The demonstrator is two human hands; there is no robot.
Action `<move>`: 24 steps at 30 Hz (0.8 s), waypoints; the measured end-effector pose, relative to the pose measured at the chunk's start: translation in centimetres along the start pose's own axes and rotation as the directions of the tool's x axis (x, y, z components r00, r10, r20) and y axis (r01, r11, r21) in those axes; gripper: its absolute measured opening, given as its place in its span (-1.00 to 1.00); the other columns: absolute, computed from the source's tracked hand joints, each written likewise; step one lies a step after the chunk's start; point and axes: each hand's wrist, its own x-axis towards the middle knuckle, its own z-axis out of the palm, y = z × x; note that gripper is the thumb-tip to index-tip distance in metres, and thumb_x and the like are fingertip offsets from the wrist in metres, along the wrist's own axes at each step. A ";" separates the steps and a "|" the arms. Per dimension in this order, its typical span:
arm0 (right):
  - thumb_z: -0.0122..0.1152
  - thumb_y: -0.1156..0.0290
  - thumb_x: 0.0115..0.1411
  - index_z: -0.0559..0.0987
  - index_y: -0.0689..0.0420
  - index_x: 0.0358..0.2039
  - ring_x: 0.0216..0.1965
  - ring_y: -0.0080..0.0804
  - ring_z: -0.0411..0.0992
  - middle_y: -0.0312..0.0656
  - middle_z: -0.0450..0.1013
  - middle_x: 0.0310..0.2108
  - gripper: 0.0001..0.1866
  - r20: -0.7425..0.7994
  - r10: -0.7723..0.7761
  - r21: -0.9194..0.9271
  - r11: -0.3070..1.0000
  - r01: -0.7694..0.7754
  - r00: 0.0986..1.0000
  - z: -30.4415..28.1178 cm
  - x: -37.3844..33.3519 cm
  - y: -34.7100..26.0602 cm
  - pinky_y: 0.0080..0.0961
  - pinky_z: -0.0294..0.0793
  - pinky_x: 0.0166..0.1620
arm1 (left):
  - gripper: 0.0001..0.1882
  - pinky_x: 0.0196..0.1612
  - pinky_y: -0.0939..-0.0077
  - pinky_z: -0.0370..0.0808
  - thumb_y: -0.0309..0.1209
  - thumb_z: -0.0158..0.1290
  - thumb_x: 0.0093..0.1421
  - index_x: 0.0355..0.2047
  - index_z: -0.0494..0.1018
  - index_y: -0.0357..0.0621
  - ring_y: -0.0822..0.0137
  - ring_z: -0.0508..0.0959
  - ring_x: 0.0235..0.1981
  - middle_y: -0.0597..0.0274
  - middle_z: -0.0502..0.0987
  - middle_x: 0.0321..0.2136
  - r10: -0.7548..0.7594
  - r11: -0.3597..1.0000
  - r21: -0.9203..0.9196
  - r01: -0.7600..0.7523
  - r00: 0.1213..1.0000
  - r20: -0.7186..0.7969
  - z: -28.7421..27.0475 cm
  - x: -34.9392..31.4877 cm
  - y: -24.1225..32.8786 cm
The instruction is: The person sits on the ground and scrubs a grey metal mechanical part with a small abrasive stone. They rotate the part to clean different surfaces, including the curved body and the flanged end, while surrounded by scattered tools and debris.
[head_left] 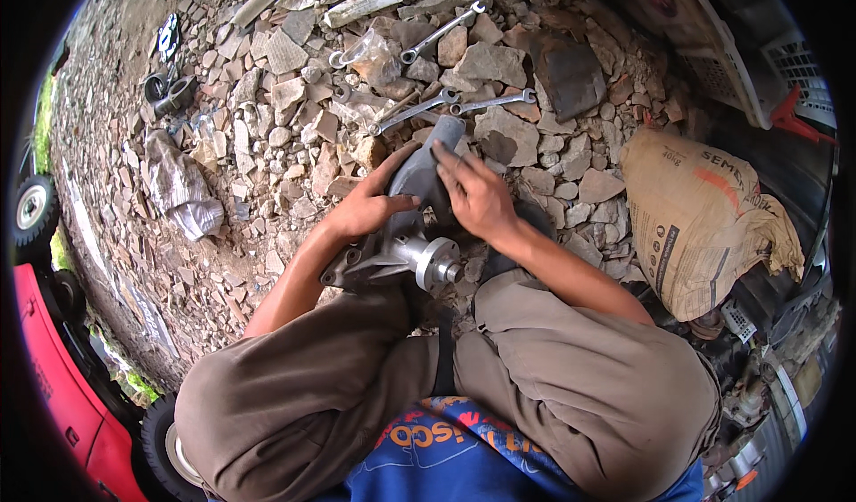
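Observation:
A grey cast-metal water pump [406, 181] is propped between my knees, its neck pointing away from me. The bright round flange and shaft [437, 264] stick out on the near side. Around the left of the casting, my left hand [370, 201] is closed, with the thumb across it and the forefinger along the neck. My right hand [479, 194] lies against the neck's right side, fingers stretched out and slightly apart, their tips touching the metal. Just beyond the neck, combination wrenches [495, 102] lie on the rubble. The pump's underside is hidden.
Broken stone and tile cover the ground. A wrench [443, 34] and a clear plastic bag [377, 61] lie farther off. At right are a brown paper sack [691, 221] and crates [713, 47]; at left, a crumpled grey cloth [183, 185] and a red vehicle [67, 386].

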 end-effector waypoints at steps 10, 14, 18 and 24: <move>0.19 0.33 0.44 0.53 -0.10 0.33 -0.30 0.09 0.59 0.06 0.58 -0.20 -0.54 -0.001 -0.060 -0.084 0.995 0.060 0.998 0.7 -0.4 0.6 -0.08 0.61 -0.25 | -0.04 0.51 0.31 0.09 -0.57 0.19 0.20 0.57 0.04 0.02 0.20 0.18 0.49 0.06 0.16 0.51 0.002 1.000 -0.015 -0.001 1.000 0.018 -0.2 -0.3 0.0; 0.23 0.32 0.41 0.54 -0.13 0.33 -0.28 0.10 0.61 0.07 0.57 -0.14 -0.52 -0.177 -0.129 0.013 0.991 0.133 0.976 1.1 1.7 3.4 -0.11 0.63 -0.29 | -0.07 0.52 0.30 0.06 -0.52 0.18 0.22 0.57 0.06 0.01 0.20 0.17 0.49 0.05 0.18 0.51 -0.025 0.998 -0.065 0.026 1.000 0.017 0.0 -0.3 1.5; 0.29 0.26 0.36 0.55 -0.20 0.31 -0.32 0.07 0.62 0.02 0.57 -0.12 -0.50 -0.025 -0.098 -0.126 0.988 0.094 0.995 1.1 1.2 2.4 -0.12 0.66 -0.31 | -0.14 0.50 0.29 0.12 -0.39 0.19 0.33 0.57 0.05 0.02 0.21 0.19 0.48 0.04 0.17 0.51 0.037 0.999 0.018 -0.038 0.999 0.027 -1.1 -0.5 -0.1; 0.28 0.26 0.35 0.55 -0.27 0.32 -0.39 -0.01 0.61 -0.08 0.55 -0.22 -0.48 -0.034 -0.167 -0.212 0.965 0.156 0.985 0.4 3.8 2.7 -0.18 0.67 -0.34 | -0.15 0.54 0.23 0.00 -0.26 0.16 0.37 0.57 0.02 -0.03 0.12 0.08 0.54 -0.04 0.10 0.53 0.121 0.986 0.109 -0.124 0.992 0.034 -2.4 -0.7 -1.3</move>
